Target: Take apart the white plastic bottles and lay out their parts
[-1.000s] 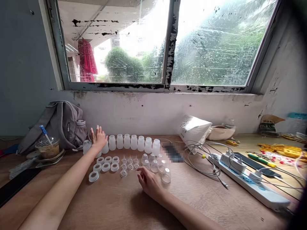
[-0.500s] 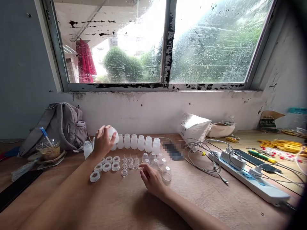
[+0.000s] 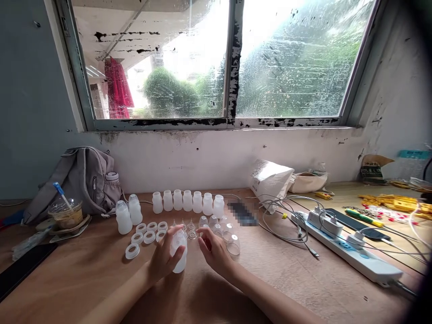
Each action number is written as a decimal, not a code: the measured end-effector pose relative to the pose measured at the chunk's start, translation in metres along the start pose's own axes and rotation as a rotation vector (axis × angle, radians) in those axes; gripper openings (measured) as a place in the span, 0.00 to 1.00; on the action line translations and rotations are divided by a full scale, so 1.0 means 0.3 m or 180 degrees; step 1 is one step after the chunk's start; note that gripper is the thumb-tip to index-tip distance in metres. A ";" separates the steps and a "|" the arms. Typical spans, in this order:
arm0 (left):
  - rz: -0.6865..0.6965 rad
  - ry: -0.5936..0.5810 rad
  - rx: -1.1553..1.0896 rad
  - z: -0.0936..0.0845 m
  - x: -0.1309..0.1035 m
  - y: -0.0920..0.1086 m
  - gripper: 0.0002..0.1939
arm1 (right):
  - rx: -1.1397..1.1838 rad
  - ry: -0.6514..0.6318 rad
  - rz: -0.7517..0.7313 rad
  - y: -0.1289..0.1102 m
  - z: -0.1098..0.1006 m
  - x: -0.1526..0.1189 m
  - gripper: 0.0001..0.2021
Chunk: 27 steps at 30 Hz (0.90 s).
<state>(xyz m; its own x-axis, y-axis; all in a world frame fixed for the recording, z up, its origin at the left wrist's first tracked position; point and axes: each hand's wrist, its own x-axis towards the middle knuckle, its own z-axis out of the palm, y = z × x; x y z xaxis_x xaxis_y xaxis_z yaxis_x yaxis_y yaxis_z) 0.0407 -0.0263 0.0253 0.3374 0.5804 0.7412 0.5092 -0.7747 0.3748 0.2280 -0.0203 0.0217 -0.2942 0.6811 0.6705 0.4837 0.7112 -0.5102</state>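
My left hand (image 3: 166,254) is wrapped round a frosted white baby bottle (image 3: 180,261) standing upright near the table's front middle; its fingers hide part of the top. To the right, my right hand (image 3: 216,254) hovers with fingers loosely bent and nothing visible in them. Clear dome caps (image 3: 233,245) stand just beside and behind it. Between the hands and further back lie clear teats (image 3: 191,227), partly covered by the left hand. Several white screw rings (image 3: 132,251) lie left of the left hand. Behind runs a row of open frosted bottles (image 3: 177,200).
Two bottles with clear caps (image 3: 123,218) stand at left, near a backpack (image 3: 87,180) and an iced drink cup (image 3: 66,210). A dark phone-like slab (image 3: 27,267) lies front left. At right are cables (image 3: 270,229), a power strip (image 3: 374,265) and a screwdriver (image 3: 364,218).
My left hand has brought the bottle from beside the back row down to the front middle and turned it upright. My right hand has stayed almost in place.
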 end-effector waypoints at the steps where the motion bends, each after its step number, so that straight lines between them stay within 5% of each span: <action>1: -0.0181 0.0011 -0.0125 0.007 -0.004 -0.005 0.22 | 0.0027 0.0005 -0.0005 -0.005 -0.006 0.002 0.07; 5: -0.0552 -0.0426 -0.0656 0.039 -0.009 -0.006 0.23 | 0.0232 -0.0121 -0.0061 -0.027 -0.030 0.005 0.08; 9: -0.0462 -0.0829 -0.0583 0.068 -0.011 0.020 0.18 | 0.0161 -0.0144 -0.0146 -0.039 -0.039 -0.002 0.12; 14: -0.0283 -0.0858 0.0005 0.082 -0.019 0.063 0.20 | -0.0071 -0.0065 -0.0312 -0.038 -0.049 -0.002 0.05; 23: -0.0524 -0.0981 -0.0314 0.083 -0.015 0.097 0.21 | -0.0455 -0.0055 -0.0567 -0.061 -0.075 0.017 0.08; 27: -0.0669 -0.0790 -0.0530 0.080 -0.017 0.081 0.17 | -0.0263 0.0248 -0.0547 -0.045 -0.148 0.041 0.11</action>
<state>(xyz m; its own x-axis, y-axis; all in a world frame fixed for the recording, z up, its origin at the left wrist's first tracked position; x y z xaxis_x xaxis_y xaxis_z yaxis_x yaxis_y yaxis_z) 0.0704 -0.0422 0.0173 0.4312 0.7587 0.4883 0.4589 -0.6504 0.6054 0.2543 -0.0292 0.0609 -0.3151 0.5333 0.7851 0.4989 0.7968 -0.3410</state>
